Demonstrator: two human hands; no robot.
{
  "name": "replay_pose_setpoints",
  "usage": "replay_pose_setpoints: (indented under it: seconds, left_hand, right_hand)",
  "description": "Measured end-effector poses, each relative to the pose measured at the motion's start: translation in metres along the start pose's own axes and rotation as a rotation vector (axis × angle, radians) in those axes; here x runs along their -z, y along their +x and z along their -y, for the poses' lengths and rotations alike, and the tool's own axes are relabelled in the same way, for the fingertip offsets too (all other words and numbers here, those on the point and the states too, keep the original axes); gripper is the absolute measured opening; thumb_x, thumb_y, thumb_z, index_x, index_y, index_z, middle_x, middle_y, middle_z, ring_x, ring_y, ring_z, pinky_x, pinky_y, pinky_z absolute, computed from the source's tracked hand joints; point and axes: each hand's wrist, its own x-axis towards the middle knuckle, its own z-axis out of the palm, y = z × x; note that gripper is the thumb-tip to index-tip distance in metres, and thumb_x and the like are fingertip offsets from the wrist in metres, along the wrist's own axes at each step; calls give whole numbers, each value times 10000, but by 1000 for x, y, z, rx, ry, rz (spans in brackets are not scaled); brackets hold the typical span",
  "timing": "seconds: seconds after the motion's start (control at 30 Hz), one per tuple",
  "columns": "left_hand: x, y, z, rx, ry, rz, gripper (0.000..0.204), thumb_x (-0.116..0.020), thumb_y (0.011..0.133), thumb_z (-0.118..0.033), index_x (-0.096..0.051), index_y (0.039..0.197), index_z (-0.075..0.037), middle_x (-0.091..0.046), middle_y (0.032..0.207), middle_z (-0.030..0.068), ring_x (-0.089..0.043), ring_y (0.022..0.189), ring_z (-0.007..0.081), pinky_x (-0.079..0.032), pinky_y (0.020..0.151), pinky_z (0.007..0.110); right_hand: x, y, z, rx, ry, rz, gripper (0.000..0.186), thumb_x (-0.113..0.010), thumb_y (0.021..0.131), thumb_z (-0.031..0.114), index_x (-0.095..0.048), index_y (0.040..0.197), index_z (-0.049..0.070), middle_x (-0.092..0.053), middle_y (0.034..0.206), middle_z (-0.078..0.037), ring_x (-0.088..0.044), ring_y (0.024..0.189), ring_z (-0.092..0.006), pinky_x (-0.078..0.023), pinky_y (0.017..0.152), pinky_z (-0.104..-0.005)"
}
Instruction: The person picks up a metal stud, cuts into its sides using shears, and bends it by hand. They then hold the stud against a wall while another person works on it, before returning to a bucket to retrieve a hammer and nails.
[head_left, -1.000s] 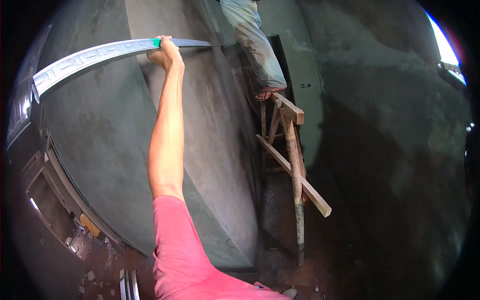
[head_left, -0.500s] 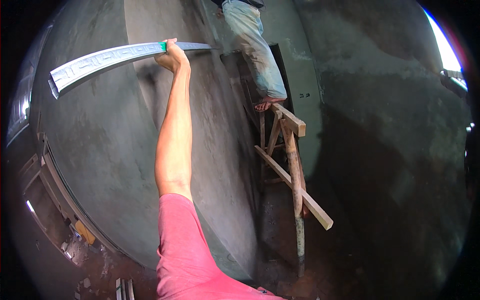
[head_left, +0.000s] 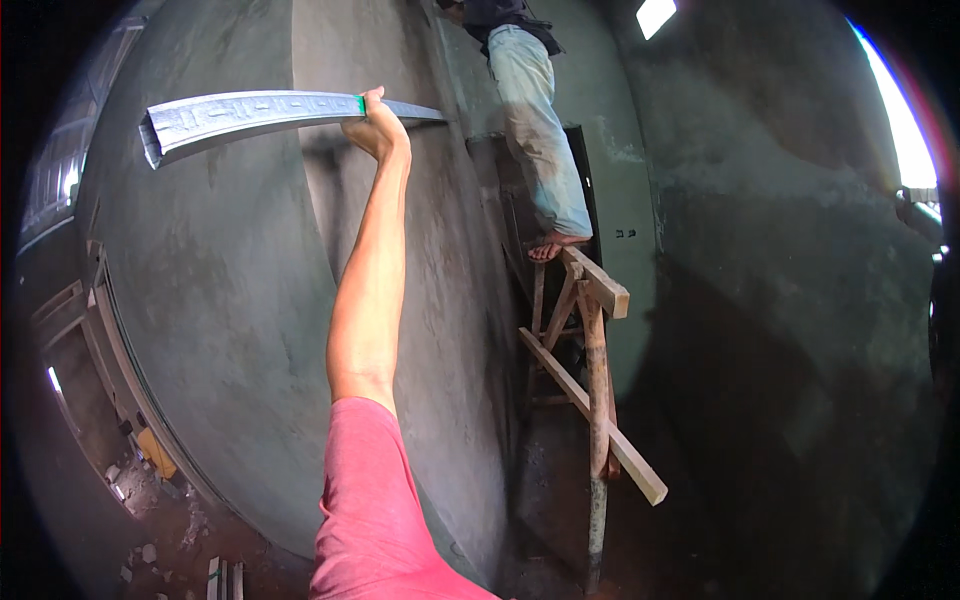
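My left hand (head_left: 376, 128) is raised high with the arm nearly straight. Its fingers are closed around a long silvery metal channel (head_left: 235, 112), gripped beside a green band. One end of the channel points left, showing its open profile. The other end tapers away to the right, along the grey plastered wall (head_left: 225, 230); I cannot tell whether it touches. My right hand is out of the picture.
A barefoot person (head_left: 540, 120) in pale jeans stands on a wooden trestle (head_left: 597, 350) with a slanting brace. Bright openings (head_left: 890, 110) show at upper right. Rubble (head_left: 150, 555) and light-coloured strips (head_left: 225, 580) lie on the floor at lower left.
The view has shifted, so the channel, my left arm, the person and the trestle appear further right and mostly lower. My left hand keeps its grip, and the channel looks more level.
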Motion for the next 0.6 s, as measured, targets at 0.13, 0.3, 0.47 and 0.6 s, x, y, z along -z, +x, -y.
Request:
replay_pose_setpoints:
  seconds: [0.13,0.3,0.47,0.6]
  left_hand:
    - [1,-1,-1,-6,24,17,189,-659,735,-121,-638,761,65,-653,774,122,-626,768,261,-478,775,399]
    - [1,5,2,-35,-11,3,191,-656,731,-123,-651,746,67,-643,760,120,-613,753,258,-473,765,396]
    - [1,7,3,-46,-10,12,191,-651,742,-121,-655,746,70,-635,755,121,-600,740,255,-471,761,392]
    - [2,12,8,-39,2,32,210,-632,758,-142,-683,806,56,-641,842,128,-619,752,244,-517,635,352]
  right_hand:
    - [2,5,3,0,-2,-3,491,-697,851,407,-626,1199,68,-689,1062,-192,-661,1008,-323,-505,862,-456]
    - [4,13,10,5,-1,-9,486,-700,849,398,-629,1194,64,-688,1066,-190,-659,1012,-326,-504,864,-454]
    - [4,15,12,4,6,-10,480,-703,847,389,-631,1190,60,-687,1071,-189,-656,1015,-328,-503,866,-452]
    - [4,13,12,-5,11,-15,476,-705,846,382,-633,1187,57,-686,1074,-188,-654,1018,-330,-502,868,-451]
